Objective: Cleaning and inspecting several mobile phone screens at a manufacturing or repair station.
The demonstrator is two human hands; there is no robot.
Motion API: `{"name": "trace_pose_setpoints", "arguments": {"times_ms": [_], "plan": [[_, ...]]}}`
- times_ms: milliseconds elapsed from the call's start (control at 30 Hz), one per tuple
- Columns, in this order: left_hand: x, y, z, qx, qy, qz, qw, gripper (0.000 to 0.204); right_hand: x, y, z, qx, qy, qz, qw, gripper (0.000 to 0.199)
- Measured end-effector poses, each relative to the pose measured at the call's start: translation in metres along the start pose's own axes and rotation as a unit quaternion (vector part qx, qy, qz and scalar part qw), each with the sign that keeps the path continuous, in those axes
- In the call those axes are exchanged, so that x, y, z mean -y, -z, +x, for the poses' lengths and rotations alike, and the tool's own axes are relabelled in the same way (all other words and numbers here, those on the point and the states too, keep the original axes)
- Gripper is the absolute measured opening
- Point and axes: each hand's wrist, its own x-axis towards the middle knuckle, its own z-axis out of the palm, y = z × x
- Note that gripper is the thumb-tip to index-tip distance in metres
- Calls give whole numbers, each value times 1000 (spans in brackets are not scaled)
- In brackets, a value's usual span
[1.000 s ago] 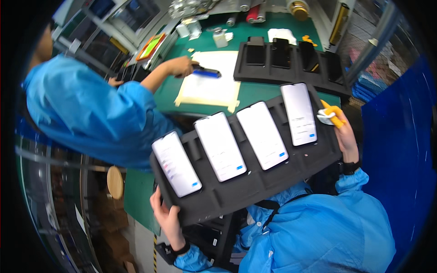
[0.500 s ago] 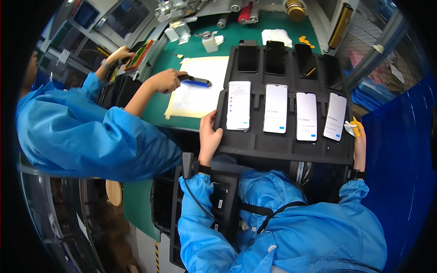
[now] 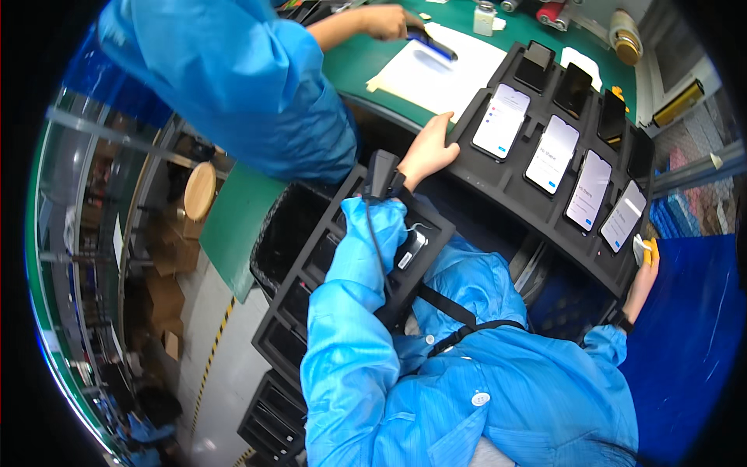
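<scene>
A black compartment tray (image 3: 498, 191) carries two rows of phones. Several in the near row are lit, such as the phone (image 3: 552, 155); in the far row are dark phones such as this one (image 3: 573, 89). My left hand (image 3: 432, 149) grips the tray's left end, thumb on top and fingers partly hidden. My right hand (image 3: 645, 272) is closed at the tray's right end, with yellow finger covers and a small white cloth-like piece (image 3: 639, 247) at the fingertips. How firmly it grips the tray is hidden.
Left of the tray, a co-worker's hand (image 3: 386, 22) holds a dark tool (image 3: 433, 44) with a blue glow over a white sheet (image 3: 428, 74) on the green table (image 3: 350, 66). Below my left forearm sits another black tray (image 3: 289, 289), beside a black-lined bin (image 3: 284, 226).
The view has swung left and down, so table, tray and co-worker appear turned clockwise. Both my hands stay at the tray's ends. More of the lower tray and floor shows.
</scene>
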Motion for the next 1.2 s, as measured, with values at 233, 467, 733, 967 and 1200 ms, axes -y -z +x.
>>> {"name": "trace_pose_setpoints", "arguments": {"times_ms": [233,467,733,967,1200], "plan": [[-44,119,-109,-36,45,87,995,29,154,-23,-69,233,56,228,944,23],[-91,117,-244,-138,294,222,919,35,212,-212,-117,660,-33,141,737,25],[-91,27,-281,-243,451,210,833,70,220,-369,-183,658,302,-116,680,27],[-46,11,-292,-455,422,-97,778,66,214,-388,-172,708,247,-59,659,23],[-63,13,-287,-553,343,-178,738,36,220,-401,-160,745,161,-24,647,19]]}}
